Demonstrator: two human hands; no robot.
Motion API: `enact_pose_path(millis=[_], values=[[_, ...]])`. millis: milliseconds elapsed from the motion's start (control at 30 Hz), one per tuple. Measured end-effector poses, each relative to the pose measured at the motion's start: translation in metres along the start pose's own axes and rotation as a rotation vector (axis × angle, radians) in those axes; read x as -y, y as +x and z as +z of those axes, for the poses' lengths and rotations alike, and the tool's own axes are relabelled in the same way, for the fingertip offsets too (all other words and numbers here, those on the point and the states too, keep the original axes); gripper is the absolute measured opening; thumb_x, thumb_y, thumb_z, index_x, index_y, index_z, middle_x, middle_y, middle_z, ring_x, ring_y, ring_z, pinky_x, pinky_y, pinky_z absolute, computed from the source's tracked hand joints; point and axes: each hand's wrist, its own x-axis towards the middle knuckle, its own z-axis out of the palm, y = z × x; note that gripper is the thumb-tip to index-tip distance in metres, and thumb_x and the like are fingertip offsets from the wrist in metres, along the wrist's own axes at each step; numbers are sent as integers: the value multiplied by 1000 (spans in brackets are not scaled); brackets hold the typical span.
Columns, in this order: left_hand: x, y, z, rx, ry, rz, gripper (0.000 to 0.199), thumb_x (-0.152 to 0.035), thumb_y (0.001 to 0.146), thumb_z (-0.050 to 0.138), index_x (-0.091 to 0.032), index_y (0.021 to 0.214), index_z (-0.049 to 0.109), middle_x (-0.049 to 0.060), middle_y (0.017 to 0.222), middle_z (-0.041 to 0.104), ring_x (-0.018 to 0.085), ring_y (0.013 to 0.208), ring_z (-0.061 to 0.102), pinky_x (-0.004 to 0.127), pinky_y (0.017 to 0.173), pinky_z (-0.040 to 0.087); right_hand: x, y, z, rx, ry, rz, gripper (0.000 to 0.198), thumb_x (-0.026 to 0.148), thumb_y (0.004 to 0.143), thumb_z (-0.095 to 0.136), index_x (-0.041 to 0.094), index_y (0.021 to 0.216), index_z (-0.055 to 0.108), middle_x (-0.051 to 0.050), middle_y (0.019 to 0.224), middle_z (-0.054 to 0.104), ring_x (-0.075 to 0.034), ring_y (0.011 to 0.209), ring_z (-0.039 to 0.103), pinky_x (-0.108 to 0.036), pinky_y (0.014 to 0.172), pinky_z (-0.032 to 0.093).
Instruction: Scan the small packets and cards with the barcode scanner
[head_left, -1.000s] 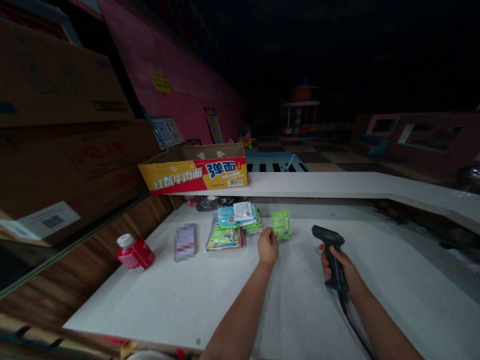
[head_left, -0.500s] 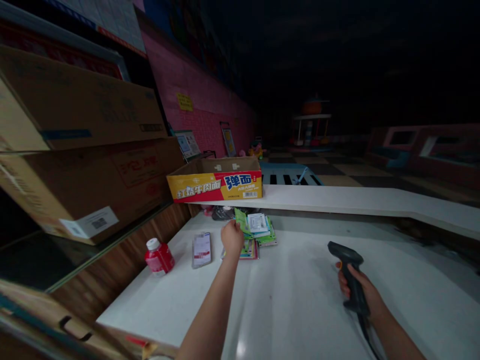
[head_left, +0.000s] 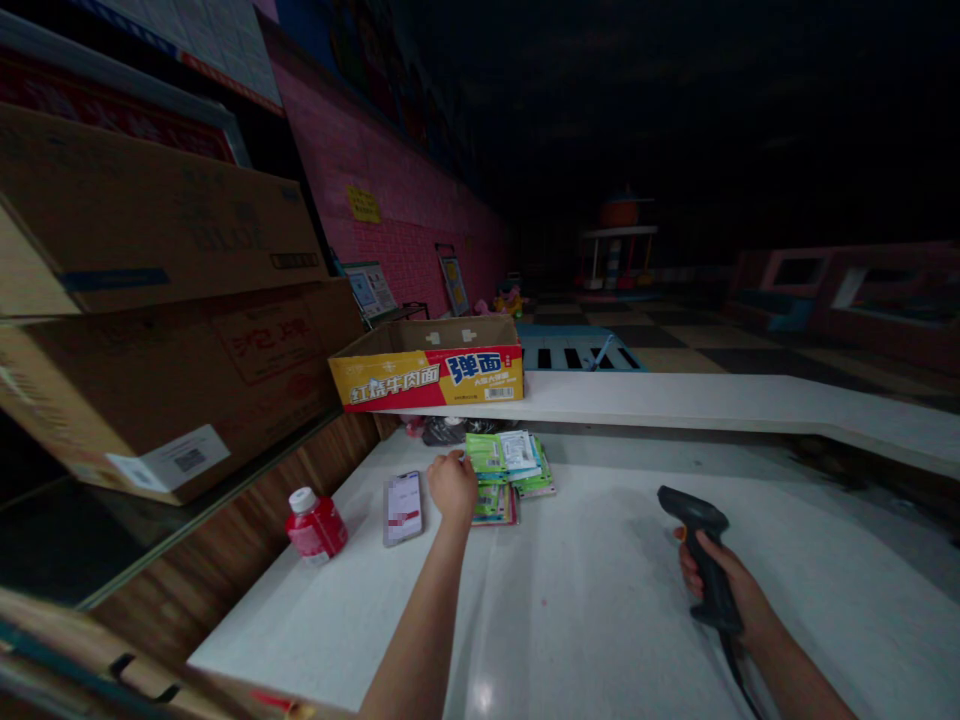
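Note:
My left hand (head_left: 452, 484) is beside the left edge of a pile of small flat packets, its fingers curled. Whether anything is inside those fingers is hidden. The nearest one, a green packet (head_left: 486, 453), lies on the pile next to my fingertips. A whitish packet (head_left: 517, 452) rests to its right, and more colourful packets (head_left: 493, 506) lie below. Wrapped round the grip of a black handheld barcode scanner (head_left: 709, 560), my right hand (head_left: 739, 590) keeps it above the white counter (head_left: 585, 620), its cable hanging down.
Left of my left hand lie a phone (head_left: 403, 508) and a red bottle (head_left: 316, 527) with a white cap. A printed noodle carton (head_left: 427, 380) stands on the raised white ledge (head_left: 660, 397). Large cardboard boxes (head_left: 187, 370) are stacked at the left.
My left hand has drawn slightly left and down, and the green packet that was tilted up by it now lies flat on the pile. My right hand keeps holding the scanner, almost unmoved.

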Motion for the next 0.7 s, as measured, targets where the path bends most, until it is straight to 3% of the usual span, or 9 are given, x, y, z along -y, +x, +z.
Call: enact_pose_path(millis=[133,267,567,700], values=[[-2,-5,4,-46,-24,19,43,-44,89,52,-14,116,67,14,99,68,29,96,61,37,87,42,1,-2,4,-32,-8,-4,49,53,63,83,17,90,64,3,55,54,-9,42,47,-19,36,37],[-7,-9,7,-50,25,28,59,-61,77,64,-14,113,65,15,102,65,32,101,58,38,86,42,2,-4,9,-61,-24,-5,47,51,63,84,17,88,65,3,55,55,-9,41,48,-20,36,39],[-10,-2,1,43,36,-75,41,-50,78,66,-15,98,71,16,102,68,32,104,60,36,86,41,-2,-6,10,-95,-48,-48,43,49,66,82,18,89,64,3,55,55,-11,42,50,-21,36,41],[-7,8,-6,175,-69,-116,31,-46,78,65,-17,86,73,12,89,72,28,93,65,33,79,42,-4,-3,6,-93,-38,-49,44,48,66,82,17,92,64,2,56,57,-12,44,52,-22,37,43]])
